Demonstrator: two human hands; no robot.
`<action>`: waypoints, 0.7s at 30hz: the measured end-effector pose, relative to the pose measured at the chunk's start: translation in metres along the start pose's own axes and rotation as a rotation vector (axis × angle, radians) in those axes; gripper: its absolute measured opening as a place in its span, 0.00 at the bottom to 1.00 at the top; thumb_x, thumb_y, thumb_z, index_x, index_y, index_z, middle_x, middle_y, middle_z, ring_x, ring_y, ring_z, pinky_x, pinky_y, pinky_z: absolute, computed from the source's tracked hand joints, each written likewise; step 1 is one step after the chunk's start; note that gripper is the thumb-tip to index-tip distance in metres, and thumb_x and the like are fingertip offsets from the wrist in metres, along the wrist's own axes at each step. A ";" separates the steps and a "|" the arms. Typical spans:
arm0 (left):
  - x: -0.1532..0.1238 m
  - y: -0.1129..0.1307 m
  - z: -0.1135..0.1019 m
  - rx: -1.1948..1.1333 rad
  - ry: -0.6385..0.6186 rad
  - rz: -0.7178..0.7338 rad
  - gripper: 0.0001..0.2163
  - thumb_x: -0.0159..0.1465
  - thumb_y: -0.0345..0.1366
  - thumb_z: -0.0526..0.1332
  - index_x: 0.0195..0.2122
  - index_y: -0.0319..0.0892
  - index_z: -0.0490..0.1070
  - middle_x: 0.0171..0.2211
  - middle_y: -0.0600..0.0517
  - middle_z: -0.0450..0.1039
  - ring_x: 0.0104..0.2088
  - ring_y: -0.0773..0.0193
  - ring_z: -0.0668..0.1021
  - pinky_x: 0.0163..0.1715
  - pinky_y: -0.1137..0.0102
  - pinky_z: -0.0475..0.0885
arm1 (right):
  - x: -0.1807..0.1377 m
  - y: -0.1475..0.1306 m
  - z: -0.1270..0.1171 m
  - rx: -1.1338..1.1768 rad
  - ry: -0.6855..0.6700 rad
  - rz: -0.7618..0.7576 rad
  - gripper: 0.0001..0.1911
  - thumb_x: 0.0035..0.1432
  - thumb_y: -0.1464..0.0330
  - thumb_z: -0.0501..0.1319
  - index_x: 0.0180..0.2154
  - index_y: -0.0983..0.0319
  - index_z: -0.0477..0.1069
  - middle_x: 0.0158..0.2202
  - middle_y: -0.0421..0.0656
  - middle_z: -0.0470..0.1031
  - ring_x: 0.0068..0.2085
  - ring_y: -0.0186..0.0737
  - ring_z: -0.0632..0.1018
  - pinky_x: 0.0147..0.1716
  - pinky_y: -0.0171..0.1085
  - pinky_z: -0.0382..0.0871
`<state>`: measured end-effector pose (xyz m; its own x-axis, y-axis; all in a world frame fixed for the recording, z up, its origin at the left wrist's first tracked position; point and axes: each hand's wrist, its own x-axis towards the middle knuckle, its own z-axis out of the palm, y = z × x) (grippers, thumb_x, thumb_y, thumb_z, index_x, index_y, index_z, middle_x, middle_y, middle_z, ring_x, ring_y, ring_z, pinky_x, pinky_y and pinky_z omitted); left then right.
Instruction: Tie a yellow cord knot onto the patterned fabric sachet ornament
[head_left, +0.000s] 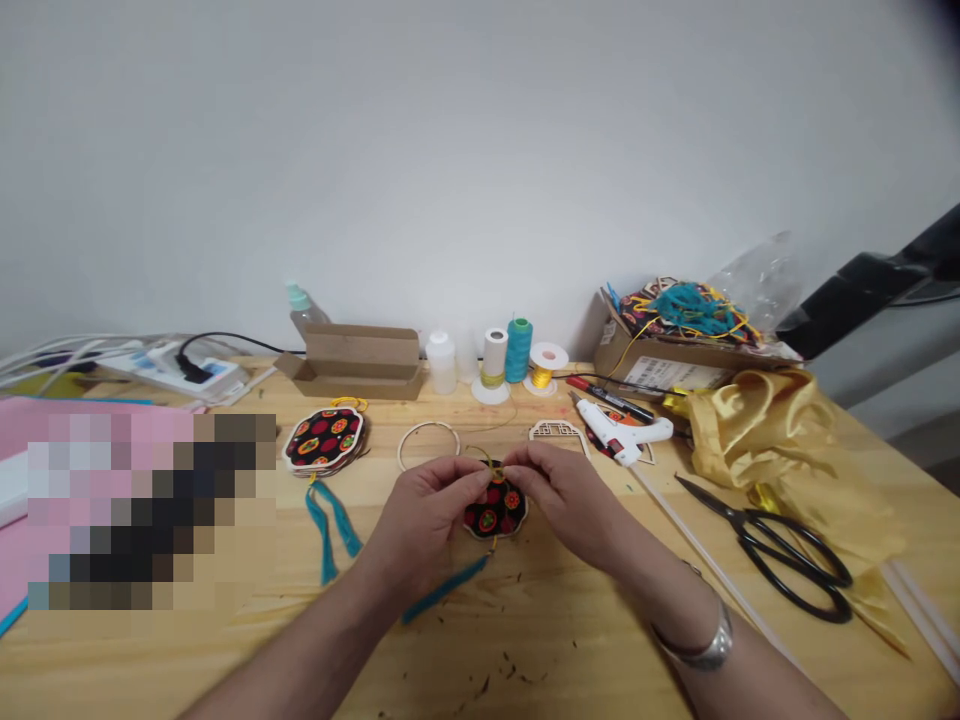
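Observation:
A black, patterned fabric ornament (491, 512) with a scalloped pale rim lies on the wooden table between my hands. From its lower edge hangs a teal tassel (448, 590). My left hand (431, 505) pinches a thin yellow cord (477, 450) at the ornament's top edge with thumb and forefinger. On the other side, my right hand (574, 500) is closed on the same cord, its fingertips almost meeting the left ones. The exact crossing of the cord is hidden by the fingers. Just behind the left hand lies a round wooden ring (429, 428).
Left stands a stack of similar ornaments (324, 440) with a teal tassel. Behind are a cardboard box (360, 362), a white bottle (441, 362) and a teal thread spool (518, 352). Right lie a glue gun (622, 432), black scissors (780, 555) and gold cloth (765, 425).

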<state>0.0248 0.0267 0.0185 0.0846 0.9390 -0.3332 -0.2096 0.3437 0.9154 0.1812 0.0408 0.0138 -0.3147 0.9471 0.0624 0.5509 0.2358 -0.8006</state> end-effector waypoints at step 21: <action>0.007 -0.011 -0.008 -0.155 0.008 -0.044 0.05 0.52 0.33 0.65 0.26 0.37 0.72 0.17 0.56 0.70 0.14 0.79 0.64 0.12 0.83 0.53 | -0.028 -0.012 0.032 -0.739 -0.087 -0.581 0.07 0.52 0.78 0.51 0.30 0.64 0.65 0.25 0.43 0.70 0.24 0.38 0.67 0.22 0.37 0.51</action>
<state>0.0198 0.0302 0.0046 0.0893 0.9228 -0.3748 -0.3536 0.3811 0.8542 0.1590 0.0048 0.0026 -0.7342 0.6252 0.2647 0.6305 0.7725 -0.0755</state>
